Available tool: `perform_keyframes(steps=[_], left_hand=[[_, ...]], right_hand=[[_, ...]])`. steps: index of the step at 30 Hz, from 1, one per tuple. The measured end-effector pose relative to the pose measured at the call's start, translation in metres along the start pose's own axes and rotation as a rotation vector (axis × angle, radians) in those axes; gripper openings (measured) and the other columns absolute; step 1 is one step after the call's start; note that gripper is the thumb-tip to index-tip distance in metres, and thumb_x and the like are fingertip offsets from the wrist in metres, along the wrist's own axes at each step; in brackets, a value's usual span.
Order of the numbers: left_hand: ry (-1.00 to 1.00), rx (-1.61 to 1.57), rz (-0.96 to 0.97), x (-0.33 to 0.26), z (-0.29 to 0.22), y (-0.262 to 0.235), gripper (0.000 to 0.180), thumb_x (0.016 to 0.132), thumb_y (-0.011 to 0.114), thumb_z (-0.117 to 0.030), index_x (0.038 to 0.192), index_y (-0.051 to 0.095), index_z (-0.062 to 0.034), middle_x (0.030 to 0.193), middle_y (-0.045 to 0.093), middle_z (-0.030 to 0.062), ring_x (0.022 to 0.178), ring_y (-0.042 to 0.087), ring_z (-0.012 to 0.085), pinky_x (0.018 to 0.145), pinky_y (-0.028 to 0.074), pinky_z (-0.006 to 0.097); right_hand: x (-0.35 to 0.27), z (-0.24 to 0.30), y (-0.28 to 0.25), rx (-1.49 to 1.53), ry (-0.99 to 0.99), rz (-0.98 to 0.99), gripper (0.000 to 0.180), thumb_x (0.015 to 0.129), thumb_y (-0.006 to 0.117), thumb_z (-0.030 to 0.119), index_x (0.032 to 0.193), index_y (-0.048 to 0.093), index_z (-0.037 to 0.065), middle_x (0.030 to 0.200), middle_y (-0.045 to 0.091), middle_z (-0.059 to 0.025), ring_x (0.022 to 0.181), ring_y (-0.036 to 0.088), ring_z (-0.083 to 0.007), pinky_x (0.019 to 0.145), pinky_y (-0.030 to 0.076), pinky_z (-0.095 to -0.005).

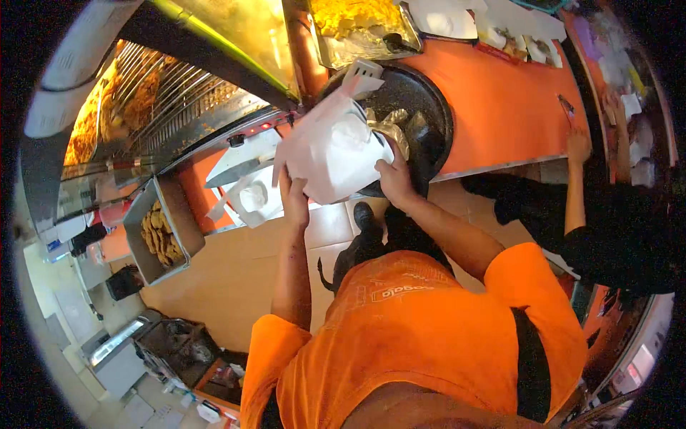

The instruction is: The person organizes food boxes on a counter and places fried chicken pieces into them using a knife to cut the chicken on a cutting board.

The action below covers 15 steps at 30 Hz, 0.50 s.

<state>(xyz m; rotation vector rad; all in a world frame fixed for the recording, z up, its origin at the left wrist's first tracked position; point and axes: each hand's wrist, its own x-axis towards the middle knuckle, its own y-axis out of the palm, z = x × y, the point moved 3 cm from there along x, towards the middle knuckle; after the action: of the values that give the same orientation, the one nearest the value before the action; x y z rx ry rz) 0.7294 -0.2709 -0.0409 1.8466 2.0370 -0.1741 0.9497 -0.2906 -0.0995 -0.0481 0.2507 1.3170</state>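
On the left, a rectangular tub (134, 236) holds browned fried pieces (161, 236). The left hand (294, 194) grips the near-left edge of an open white takeaway carton (314, 144), raised partly in front of a round black pan (430, 132). The right hand (397, 182) grips its right edge. The step looks like 2-handed handling of the open carton; the next move seems to call for level, even support. Farther right is a co-worker's hand (579, 146).
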Motion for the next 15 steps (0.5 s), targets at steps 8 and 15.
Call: perform_keyframes(steps=[8, 15], left_hand=[[0.200, -0.055, 0.108, -0.022, 0.003, -0.003, 0.064, 0.079, 0.048, -0.024, 0.136, 0.035, -0.0001, 0.131, 0.047, 0.0137, 0.123, 0.045, 0.0245, 0.105, 0.036, 0.039], [0.383, -0.059, 0.170, -0.038, -0.010, 0.023, 0.060, 0.090, 0.054, -0.046, 0.130, 0.042, -0.0019, 0.123, 0.048, 0.0111, 0.119, 0.047, 0.0225, 0.103, 0.037, 0.038]], right_hand=[[-0.002, 0.058, -0.027, -0.141, -0.098, 0.232, 0.037, 0.101, 0.047, 0.024, 0.133, 0.044, 0.006, 0.126, 0.052, -0.0104, 0.111, 0.050, -0.0188, 0.095, 0.040, -0.0319], [-0.003, 0.074, -0.034, -0.037, -0.029, 0.294, 0.043, 0.103, 0.043, 0.023, 0.141, 0.039, 0.002, 0.130, 0.051, -0.0147, 0.116, 0.050, -0.0192, 0.101, 0.039, -0.0313]])
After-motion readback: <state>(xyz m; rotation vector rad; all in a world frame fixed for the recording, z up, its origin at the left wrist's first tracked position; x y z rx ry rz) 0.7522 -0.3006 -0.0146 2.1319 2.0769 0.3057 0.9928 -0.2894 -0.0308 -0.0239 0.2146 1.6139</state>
